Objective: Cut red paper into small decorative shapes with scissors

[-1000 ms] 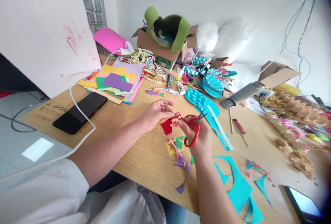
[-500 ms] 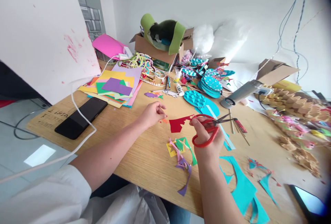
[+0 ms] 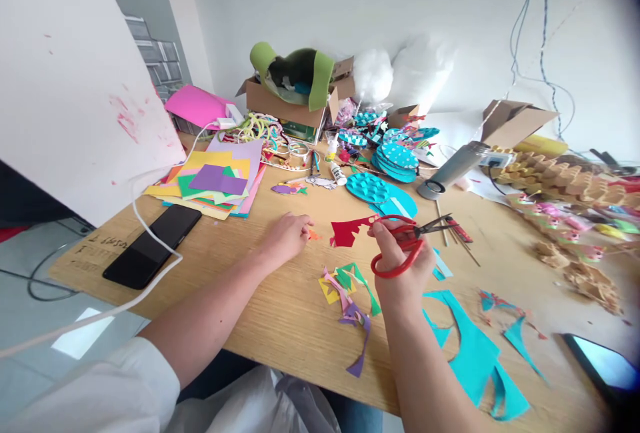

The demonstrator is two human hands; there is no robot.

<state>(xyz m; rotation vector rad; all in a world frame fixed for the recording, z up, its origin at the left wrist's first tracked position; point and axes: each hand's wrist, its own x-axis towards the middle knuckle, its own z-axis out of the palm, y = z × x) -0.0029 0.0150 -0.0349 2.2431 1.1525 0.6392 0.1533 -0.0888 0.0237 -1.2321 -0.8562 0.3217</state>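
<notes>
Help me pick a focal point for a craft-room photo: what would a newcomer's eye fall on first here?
Probably the red scissors in the right hand, blades apart, with a cut piece of red material just left of them. Next, the big curled green sheet atop the cardboard box at the back, then the large turquoise offcut at the lower right.

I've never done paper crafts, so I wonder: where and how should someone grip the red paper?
Probably pinch the red paper by its broad left part, coming from the left, where the left hand is. Its right end is narrow, and the right hand with the scissors crowds that end.
</notes>
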